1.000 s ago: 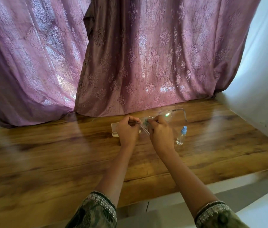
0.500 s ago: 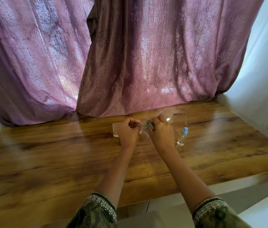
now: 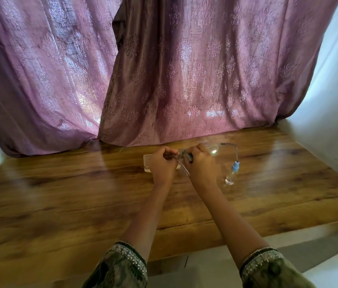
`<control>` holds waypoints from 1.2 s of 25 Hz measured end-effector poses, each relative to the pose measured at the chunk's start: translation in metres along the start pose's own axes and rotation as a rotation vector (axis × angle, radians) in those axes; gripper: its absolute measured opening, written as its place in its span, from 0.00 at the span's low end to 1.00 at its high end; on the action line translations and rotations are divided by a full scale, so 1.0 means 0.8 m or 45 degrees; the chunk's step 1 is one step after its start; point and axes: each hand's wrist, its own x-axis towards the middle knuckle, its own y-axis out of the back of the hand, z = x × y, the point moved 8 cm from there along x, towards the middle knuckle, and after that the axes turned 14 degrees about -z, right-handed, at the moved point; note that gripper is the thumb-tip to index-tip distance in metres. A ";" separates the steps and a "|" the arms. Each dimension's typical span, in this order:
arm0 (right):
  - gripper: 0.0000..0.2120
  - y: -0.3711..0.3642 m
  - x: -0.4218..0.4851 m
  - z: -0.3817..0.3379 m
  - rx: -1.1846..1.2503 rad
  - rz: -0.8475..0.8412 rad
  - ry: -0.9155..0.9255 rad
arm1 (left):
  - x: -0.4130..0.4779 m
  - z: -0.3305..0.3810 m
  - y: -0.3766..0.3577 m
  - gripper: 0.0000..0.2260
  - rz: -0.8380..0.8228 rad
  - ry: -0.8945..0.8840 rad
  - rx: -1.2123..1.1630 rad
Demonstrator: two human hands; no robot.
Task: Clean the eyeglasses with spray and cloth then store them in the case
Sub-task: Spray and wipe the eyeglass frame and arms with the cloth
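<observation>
The eyeglasses [image 3: 213, 151] sit just above the middle of the frame, held off the counter [image 3: 81, 194] between my two hands. Their long axis runs left to right across the picture. One temple [image 3: 233, 145] reaches out to the right and bends down, and the other temple [image 3: 183, 169] points back toward me through the gap between my hands. The frame is clear and thin, and the one lens I can see catches a small greenish glint. The other lens is hidden by my fingers.

My left hand [image 3: 162, 166] is curled, pinching the frame at its left end. My right hand [image 3: 201, 165] is curled too, around a dark scrap that I take to be the cloth [image 3: 188, 158], pressed at the middle of the frame. I judge I am wiping.

The pale case [image 3: 147, 161] lies on the counter just left of the glasses, partly behind my left hand, so that hand is nearer for storing. I cannot tell whether it is open. The spray bottle [image 3: 232, 173], clear with a blue top, stands just right of my right hand, under the bent temple. Purple curtains [image 3: 184, 80] hang behind.
</observation>
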 end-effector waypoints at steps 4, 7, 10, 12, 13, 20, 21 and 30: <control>0.06 -0.020 -0.014 -0.002 0.018 -0.122 0.070 | 0.002 -0.004 0.003 0.04 -0.005 0.014 0.014; 0.07 -0.007 -0.010 0.007 -0.013 -0.101 -0.001 | 0.003 -0.004 0.004 0.03 0.005 0.007 0.012; 0.07 0.006 0.005 0.007 0.001 -0.046 -0.026 | 0.005 0.000 0.002 0.04 0.009 0.000 0.038; 0.07 0.001 0.007 -0.001 0.031 -0.055 0.013 | 0.005 0.004 0.002 0.03 0.003 0.003 0.038; 0.07 -0.006 0.004 -0.006 0.032 -0.076 0.046 | 0.005 0.004 0.002 0.03 0.004 0.002 0.031; 0.07 -0.007 -0.010 0.014 -0.001 -0.093 -0.049 | 0.001 0.002 0.005 0.04 0.023 -0.018 0.028; 0.07 -0.002 -0.005 0.015 0.004 -0.076 -0.069 | 0.000 0.003 0.004 0.04 0.026 -0.027 0.026; 0.08 -0.023 -0.020 0.001 0.052 -0.112 -0.009 | -0.001 -0.002 0.013 0.05 0.068 -0.020 0.031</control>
